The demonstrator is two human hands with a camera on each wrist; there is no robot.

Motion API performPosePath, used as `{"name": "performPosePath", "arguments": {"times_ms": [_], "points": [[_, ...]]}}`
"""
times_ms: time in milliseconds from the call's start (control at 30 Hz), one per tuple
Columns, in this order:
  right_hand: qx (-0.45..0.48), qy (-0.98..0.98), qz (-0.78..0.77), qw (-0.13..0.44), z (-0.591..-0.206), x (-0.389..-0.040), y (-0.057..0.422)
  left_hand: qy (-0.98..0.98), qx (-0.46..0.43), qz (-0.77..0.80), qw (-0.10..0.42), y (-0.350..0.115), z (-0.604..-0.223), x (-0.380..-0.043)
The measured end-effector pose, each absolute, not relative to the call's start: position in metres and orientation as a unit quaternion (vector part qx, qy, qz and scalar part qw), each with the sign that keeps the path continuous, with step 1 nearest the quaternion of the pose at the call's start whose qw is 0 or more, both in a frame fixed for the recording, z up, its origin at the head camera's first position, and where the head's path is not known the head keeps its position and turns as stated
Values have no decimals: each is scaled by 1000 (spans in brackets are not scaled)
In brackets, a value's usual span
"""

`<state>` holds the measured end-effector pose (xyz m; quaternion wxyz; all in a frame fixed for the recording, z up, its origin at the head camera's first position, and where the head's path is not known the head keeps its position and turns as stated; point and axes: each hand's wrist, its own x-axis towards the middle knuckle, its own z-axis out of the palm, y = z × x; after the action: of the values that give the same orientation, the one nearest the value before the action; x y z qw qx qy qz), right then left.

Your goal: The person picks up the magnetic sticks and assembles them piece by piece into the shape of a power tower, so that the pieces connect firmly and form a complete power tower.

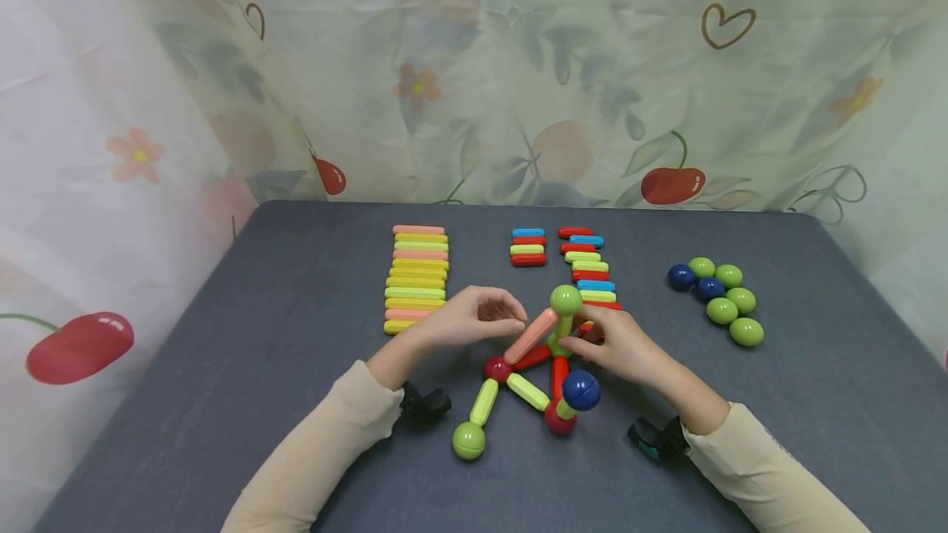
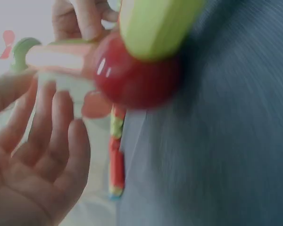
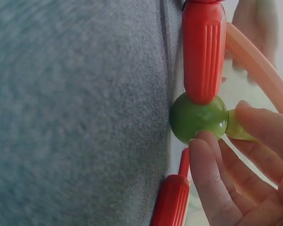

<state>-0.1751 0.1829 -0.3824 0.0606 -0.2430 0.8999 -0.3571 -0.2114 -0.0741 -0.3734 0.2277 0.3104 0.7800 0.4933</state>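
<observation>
A frame of magnetic rods and balls stands between my hands. My right hand [image 1: 622, 344] holds the low green ball [image 3: 191, 117] at the back, its thumb by the upright yellow-green rod [image 1: 564, 327]. Another green ball [image 1: 566, 300] tops that rod. From there a pink rod [image 1: 530, 336] slants down to a dark red ball [image 1: 498, 368]. My left hand [image 1: 474, 319] hovers beside the pink rod, fingers relaxed and holding nothing. Yellow-green rods lead to a front green ball [image 1: 469, 440] and a second red ball [image 1: 559, 422], which carries a blue ball [image 1: 581, 390].
Long pink and yellow rods [image 1: 416, 282] lie in a column at the back left. Short rods [image 1: 528, 250] form a small stack, with a longer column [image 1: 590, 275] beside it. Green and blue balls [image 1: 722, 311] cluster on the right. A patterned curtain [image 1: 459, 105] hangs behind the table.
</observation>
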Motion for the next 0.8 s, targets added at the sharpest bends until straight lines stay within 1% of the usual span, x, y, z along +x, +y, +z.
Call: {"name": "performPosePath", "arguments": {"times_ms": [67, 167, 267, 367, 467, 600, 700, 800], "points": [[-243, 900, -358, 60, -382, -175, 183, 773, 362, 460, 244, -87, -370, -208], [-243, 898, -360, 62, -382, -175, 183, 757, 414, 411, 295, -103, -365, -200], [-243, 897, -363, 66, -382, -175, 183, 754, 432, 362, 337, -113, -364, -192], [-241, 897, -365, 70, -382, -175, 183, 768, 437, 316, 347, -113, -368, -184], [-236, 897, -366, 76, -382, -175, 184, 785, 450, 275, 326, -109, -373, -177], [-233, 897, -368, 81, -382, -175, 184, 806, 468, 247, 265, -102, -376, -174], [-231, 898, -365, 82, -382, -175, 183, 813, 468, 256, 234, -100, -377, -175], [-231, 900, -362, 80, -382, -175, 183, 812, 459, 285, 221, -100, -379, -177]]}}
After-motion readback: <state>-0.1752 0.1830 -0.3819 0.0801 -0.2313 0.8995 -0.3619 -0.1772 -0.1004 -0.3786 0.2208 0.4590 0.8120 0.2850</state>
